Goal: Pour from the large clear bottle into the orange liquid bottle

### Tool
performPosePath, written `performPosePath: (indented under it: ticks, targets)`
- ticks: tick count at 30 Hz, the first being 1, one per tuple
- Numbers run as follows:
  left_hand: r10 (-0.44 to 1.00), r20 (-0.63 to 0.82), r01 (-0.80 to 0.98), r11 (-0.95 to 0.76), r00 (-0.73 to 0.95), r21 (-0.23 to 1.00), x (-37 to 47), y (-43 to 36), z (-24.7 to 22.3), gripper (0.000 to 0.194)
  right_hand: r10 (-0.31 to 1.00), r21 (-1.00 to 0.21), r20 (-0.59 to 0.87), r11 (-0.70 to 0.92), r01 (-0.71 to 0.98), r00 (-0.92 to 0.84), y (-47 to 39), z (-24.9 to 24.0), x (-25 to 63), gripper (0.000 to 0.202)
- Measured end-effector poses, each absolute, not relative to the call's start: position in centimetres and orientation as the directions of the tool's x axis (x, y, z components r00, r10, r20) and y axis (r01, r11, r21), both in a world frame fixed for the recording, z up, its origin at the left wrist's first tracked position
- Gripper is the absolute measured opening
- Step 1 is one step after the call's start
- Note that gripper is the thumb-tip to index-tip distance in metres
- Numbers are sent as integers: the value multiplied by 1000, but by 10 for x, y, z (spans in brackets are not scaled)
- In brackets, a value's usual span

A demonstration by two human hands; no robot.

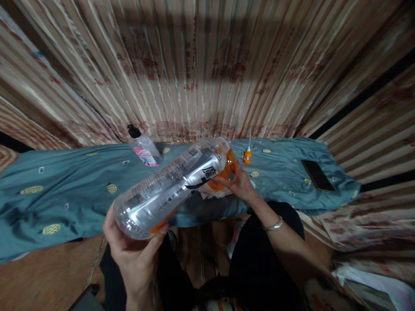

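A large clear plastic bottle [171, 190] with black lettering is tilted, its uncapped neck raised toward the right. Around its base wraps my left hand [132, 246]. My right hand [240, 181] grips an orange translucent bottle [229, 162], partly hidden behind the clear bottle's neck. The two bottle mouths are close together; I cannot tell whether they touch. On the cloth to the right lies an orange pump top [247, 157] with its pale tube pointing away. Something white and crumpled [220, 193] shows beneath the orange bottle.
A clear pump bottle [144, 147] with a black top and pink label stands at the back left. A dark phone [317, 175] lies on the right of the patterned teal cloth [81, 185]. Pleated curtains [201, 65] hang behind and at both sides.
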State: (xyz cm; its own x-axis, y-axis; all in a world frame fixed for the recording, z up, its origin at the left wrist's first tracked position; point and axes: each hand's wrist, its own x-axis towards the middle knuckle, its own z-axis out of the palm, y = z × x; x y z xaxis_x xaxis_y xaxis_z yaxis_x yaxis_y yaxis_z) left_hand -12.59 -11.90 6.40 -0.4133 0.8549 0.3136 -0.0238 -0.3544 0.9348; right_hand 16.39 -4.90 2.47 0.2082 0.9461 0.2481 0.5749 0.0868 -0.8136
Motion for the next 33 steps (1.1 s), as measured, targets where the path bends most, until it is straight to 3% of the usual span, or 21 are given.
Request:
performPosePath:
  ticks: [21, 33]
  targets:
    - [853, 325, -30, -368, -407, 929, -126, -119, 64, 99, 949, -820, 252, 106, 562, 188, -48, 24, 166, 85]
    - [846, 324, -36, -373, -423, 927, -124, -118, 67, 99, 940, -819, 274, 117, 562, 202, -47, 22, 167, 80]
